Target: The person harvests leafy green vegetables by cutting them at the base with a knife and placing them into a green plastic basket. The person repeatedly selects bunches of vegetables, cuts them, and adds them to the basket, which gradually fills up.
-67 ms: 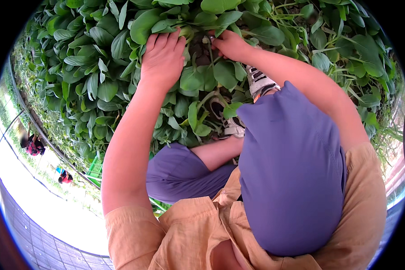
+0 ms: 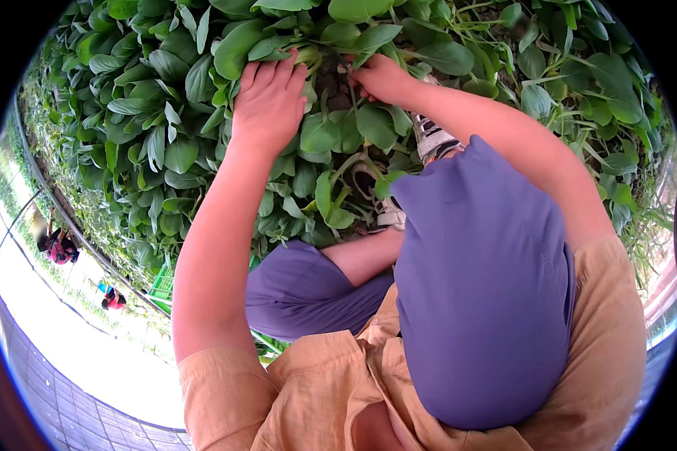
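My left grip: fingers extended, flattened on leafy greens, apparently steadying them. My right grip: curled, just right of the pale stalk; contents, I cannot tell.

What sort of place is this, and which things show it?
Probably a vegetable plot: leafy greens grow densely, dark soil shows between them, and a green crate is nearby.
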A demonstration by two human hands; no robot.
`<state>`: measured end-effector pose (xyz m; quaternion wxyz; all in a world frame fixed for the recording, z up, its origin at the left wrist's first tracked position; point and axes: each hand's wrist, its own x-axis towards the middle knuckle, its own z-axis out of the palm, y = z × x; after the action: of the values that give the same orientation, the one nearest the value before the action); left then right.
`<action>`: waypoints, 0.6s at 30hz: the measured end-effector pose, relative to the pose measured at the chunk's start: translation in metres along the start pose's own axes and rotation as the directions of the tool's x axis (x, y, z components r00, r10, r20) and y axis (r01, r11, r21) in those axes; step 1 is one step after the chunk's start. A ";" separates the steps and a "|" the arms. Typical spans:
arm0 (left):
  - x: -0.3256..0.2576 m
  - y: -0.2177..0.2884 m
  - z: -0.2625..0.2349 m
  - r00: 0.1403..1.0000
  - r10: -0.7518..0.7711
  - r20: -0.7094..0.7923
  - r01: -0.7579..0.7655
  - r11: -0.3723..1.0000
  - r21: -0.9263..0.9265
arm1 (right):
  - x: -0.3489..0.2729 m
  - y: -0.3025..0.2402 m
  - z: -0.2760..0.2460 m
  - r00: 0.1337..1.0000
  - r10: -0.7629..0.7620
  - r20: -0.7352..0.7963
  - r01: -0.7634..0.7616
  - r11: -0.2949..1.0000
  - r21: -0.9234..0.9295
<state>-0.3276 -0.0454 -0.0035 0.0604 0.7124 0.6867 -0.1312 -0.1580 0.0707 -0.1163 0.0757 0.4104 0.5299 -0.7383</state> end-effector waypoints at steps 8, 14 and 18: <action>0.007 -0.003 -0.002 1.000 -0.002 0.005 0.002 1.000 0.002 | 0.004 0.000 0.011 0.982 0.118 0.149 -0.154 0.954 0.258; 0.009 -0.006 0.000 0.998 -0.038 0.057 0.036 0.999 0.029 | 0.016 -0.022 0.030 0.957 0.249 0.148 -0.259 0.964 0.054; 0.006 -0.003 0.000 0.998 -0.013 0.058 0.008 0.997 0.083 | 0.015 -0.001 0.036 0.985 0.150 0.090 -0.154 0.987 0.037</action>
<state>-0.3301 -0.0398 -0.0048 0.0503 0.7067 0.6823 -0.1805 -0.1873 0.0460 -0.1221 0.1459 0.4187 0.4770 -0.7588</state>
